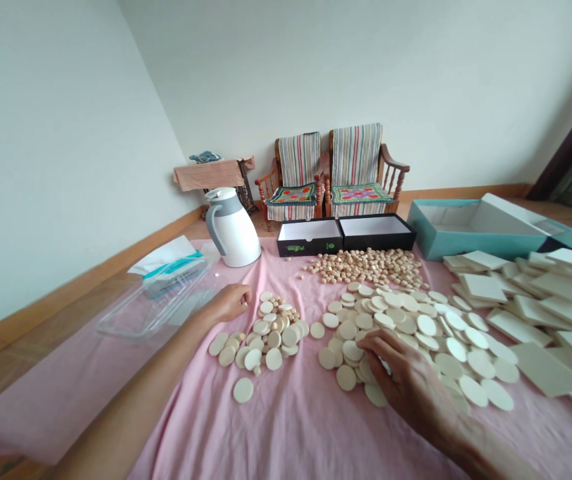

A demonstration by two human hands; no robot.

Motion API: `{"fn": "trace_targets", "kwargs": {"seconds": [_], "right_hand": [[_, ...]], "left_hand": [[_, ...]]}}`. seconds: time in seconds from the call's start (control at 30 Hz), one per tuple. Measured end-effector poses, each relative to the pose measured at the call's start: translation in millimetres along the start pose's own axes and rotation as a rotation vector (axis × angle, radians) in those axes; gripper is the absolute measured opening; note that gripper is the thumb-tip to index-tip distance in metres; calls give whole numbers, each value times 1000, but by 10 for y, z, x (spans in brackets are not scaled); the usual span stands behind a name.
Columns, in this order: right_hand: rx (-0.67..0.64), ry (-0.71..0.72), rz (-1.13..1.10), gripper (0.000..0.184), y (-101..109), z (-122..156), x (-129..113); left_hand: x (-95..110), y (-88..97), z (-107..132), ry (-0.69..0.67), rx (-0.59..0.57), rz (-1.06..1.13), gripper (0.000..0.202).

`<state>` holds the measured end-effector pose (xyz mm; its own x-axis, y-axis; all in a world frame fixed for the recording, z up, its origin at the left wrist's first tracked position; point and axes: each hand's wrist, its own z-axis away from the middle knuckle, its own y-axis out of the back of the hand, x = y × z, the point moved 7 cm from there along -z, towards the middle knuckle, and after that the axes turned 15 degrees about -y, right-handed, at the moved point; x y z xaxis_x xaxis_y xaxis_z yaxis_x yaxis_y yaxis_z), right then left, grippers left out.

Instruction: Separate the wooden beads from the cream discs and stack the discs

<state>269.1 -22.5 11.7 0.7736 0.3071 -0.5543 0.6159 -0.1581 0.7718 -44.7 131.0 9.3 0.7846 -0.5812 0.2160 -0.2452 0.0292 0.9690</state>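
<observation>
My right hand [409, 377] reaches down into a wide pile of pale round wooden discs [393, 299]. Its fingers and thumb are drawn together at the pile's near left edge, on a disc [353, 351]. Beside a smaller heap of discs mixed with small wooden beads [274, 339], my left hand [231, 302] is held curled, at the heap's far left side. Whatever its fingers may hold is hidden. One loose disc [243, 390] lies nearer to me, apart from that heap.
Behind the discs lie many small wooden beads [366, 265], then two black boxes [311, 248]. A white jug [236, 233] and a clear plastic tray [131, 313] stand left on the pink cloth [266, 433]. Square wooden tiles [549, 367] and a teal box [433, 233] are right.
</observation>
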Motion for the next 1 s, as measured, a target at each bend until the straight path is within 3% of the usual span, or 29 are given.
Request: {"fn": "trace_targets", "kwargs": {"seconds": [0.1, 0.23, 0.37, 0.47, 0.6, 0.7, 0.83, 1.0], "right_hand": [[-3, -12, -11, 19, 8, -6, -1], [8, -18, -25, 20, 45, -19, -11], [19, -17, -32, 22, 73, -28, -16], [32, -9, -24, 23, 83, -27, -27], [25, 0, 0, 22, 51, -16, -35], [18, 4, 4, 21, 21, -4, -32], [2, -8, -4, 21, 6, -4, -19], [1, -21, -9, 22, 31, -21, -23]], "left_hand": [[104, 15, -190, -6, 35, 8, 14], [309, 17, -611, -20, 115, 41, 13], [462, 25, -898, -28, 203, 89, 24], [524, 20, -876, -71, 154, 125, 25], [566, -35, -647, -132, -18, 152, 18], [564, -80, -525, -138, -76, 149, 18], [538, -135, -540, -124, -58, 120, 16], [541, -142, -765, -93, 40, 95, 7]]}}
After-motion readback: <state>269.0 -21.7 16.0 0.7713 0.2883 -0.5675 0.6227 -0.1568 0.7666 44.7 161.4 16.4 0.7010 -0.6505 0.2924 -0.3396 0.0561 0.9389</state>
